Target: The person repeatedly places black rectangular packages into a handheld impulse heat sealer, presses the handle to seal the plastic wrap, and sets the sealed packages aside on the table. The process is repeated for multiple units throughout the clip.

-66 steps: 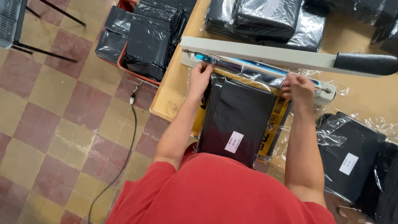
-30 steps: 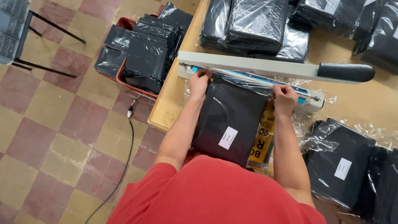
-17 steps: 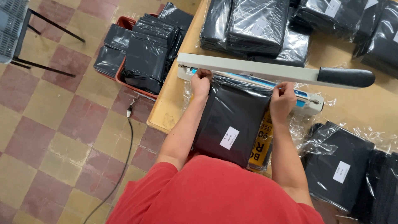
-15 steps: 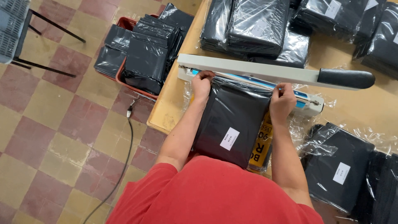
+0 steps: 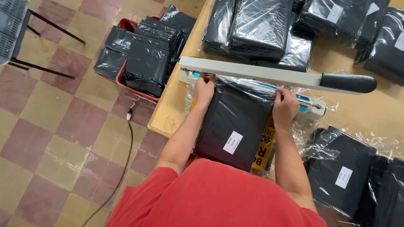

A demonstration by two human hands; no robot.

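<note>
Hands, two: left hand (image 5: pixel 205 89) and right hand (image 5: pixel 285 106) each grip one black bagged packet (image 5: pixel 235 122) under one sealer arm (image 5: pixel 261 74)

Probably a small packing workshop: a long-armed heat sealer (image 5: pixel 269 77) sits on a wooden table (image 5: pixel 172 109) among stacked bagged black packets (image 5: pixel 256 27), with a red crate (image 5: pixel 126 80) of more on the checkered tile floor (image 5: pixel 54 126).

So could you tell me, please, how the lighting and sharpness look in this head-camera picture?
Head view: even, soft light with faint shadows; sharp focus across the frame, no motion blur on the left hand or right hand. Glare streaks the clear wrap over the black packet and the stacked packets. The sealer arm looks straight, so little distortion.
</note>
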